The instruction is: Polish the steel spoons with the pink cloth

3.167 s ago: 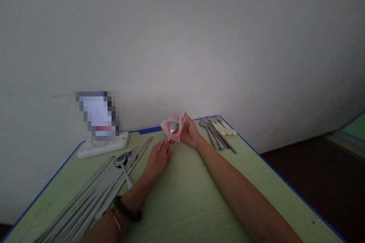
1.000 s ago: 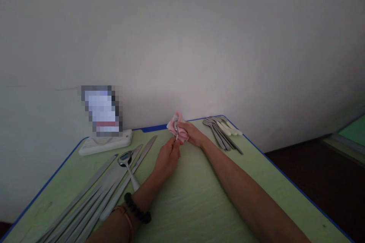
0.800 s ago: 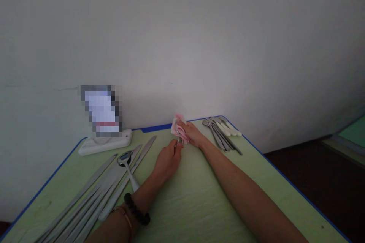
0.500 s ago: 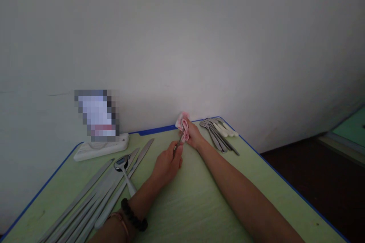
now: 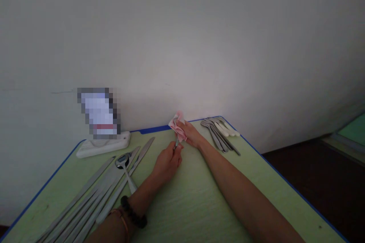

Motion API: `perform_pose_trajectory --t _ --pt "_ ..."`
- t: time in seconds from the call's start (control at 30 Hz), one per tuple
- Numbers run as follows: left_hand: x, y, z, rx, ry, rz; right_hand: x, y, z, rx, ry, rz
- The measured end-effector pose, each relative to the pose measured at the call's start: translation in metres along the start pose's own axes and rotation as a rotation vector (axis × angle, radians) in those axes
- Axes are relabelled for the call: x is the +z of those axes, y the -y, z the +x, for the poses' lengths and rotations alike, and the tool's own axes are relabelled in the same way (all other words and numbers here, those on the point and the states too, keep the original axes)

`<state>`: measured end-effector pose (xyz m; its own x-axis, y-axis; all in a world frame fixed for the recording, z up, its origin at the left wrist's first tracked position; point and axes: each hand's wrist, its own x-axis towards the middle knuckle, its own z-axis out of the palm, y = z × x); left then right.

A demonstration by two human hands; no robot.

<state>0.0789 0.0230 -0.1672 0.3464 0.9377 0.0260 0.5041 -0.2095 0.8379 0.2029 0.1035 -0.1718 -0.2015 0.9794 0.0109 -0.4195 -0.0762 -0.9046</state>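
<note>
My left hand (image 5: 169, 163), with a black beaded bracelet on its wrist, is closed around the handle of a metal piece of cutlery (image 5: 176, 142). Pink and white cloth (image 5: 181, 133) wraps the far part of it, so I cannot tell its kind. My right hand (image 5: 191, 133) grips this cloth and presses it around the metal. Both hands are over the far middle of the table. To their left lie several table knives (image 5: 144, 151), with a spoon (image 5: 127, 170) across them. Close by on the right is a group of metal spoons (image 5: 215, 134).
Several pieces with white handles (image 5: 225, 129) lie by the spoons at the back right corner. A blurred-out screen (image 5: 99, 114) stands in a white holder (image 5: 104, 145) at the back left. The green table (image 5: 188, 205) has a blue edge and meets the wall (image 5: 182, 45).
The cloth has shifted slightly left and now spreads over more of the cutlery in my left hand. My right hand has turned a little with it. The left hand has barely moved.
</note>
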Motion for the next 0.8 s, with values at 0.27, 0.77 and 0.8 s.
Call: perform_pose_trajectory --t 0.27,0.77,0.8 --pt "0.0011 0.0026 0.0007 0.021 -0.055 -0.005 -0.0034 -0.0003 0.0063 0.093 -0.147 0.063" --pt "0.0031 -0.0038 -0.0042 0.031 -0.126 0.128 0.0013 0.0073 0.0019 -0.014 -0.015 0.336" --pt "0.003 -0.0034 -0.0036 0.034 -0.147 0.129 0.0014 0.0069 0.002 -0.016 -0.013 0.331"
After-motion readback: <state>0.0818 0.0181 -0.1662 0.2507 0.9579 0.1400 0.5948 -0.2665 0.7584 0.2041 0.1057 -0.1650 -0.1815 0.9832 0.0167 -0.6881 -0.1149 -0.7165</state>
